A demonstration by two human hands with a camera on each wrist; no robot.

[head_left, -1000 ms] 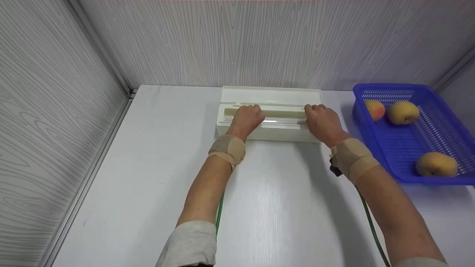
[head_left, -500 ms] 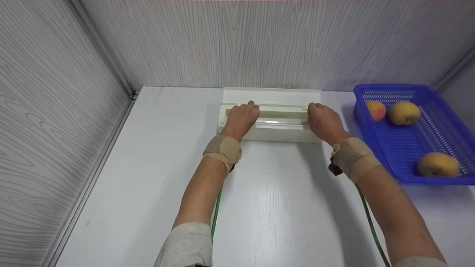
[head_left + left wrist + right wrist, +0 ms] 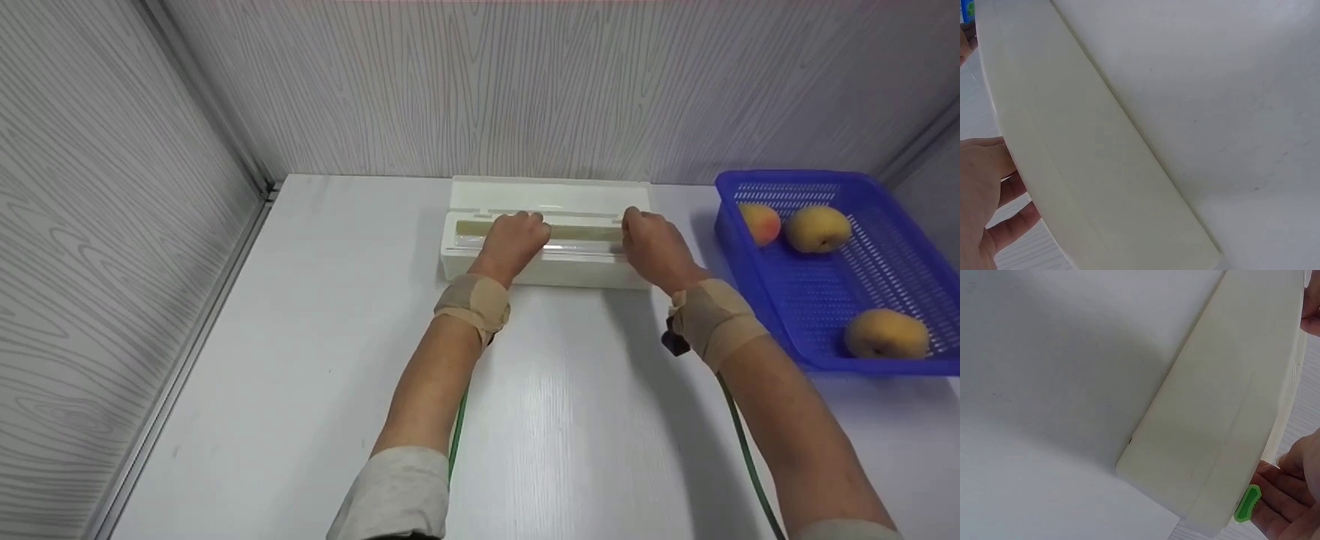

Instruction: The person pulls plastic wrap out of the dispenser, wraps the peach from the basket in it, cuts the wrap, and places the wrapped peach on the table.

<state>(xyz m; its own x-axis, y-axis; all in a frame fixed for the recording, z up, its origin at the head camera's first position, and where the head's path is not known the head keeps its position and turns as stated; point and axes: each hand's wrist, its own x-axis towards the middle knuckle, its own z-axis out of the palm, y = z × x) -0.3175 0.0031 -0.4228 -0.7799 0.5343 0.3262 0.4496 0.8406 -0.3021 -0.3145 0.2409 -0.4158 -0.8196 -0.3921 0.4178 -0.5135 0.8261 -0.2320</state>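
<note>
I'm likely working clear film (image 3: 471, 241) in open dispenser (image 3: 574, 272), back edge of table (image 3: 322, 315) | left hand (image 3: 515, 241), right hand (image 3: 658, 249): fingers bent, hold unclear | next: probably even tension

The head view looks forward and down from above the arms, well back, facing the wall (image 3: 562, 90) and taking in the tabletop (image 3: 285, 375), the basket (image 3: 832, 365) and the box (image 3: 577, 273). Both wrist views look from close up at the box's front, which runs aslant through each. The left wrist view has the left hand (image 3: 979, 197) at its left edge; the right wrist view has the right hand (image 3: 1294, 495) at lower right. All three share the box, tabletop and both hands.
</note>
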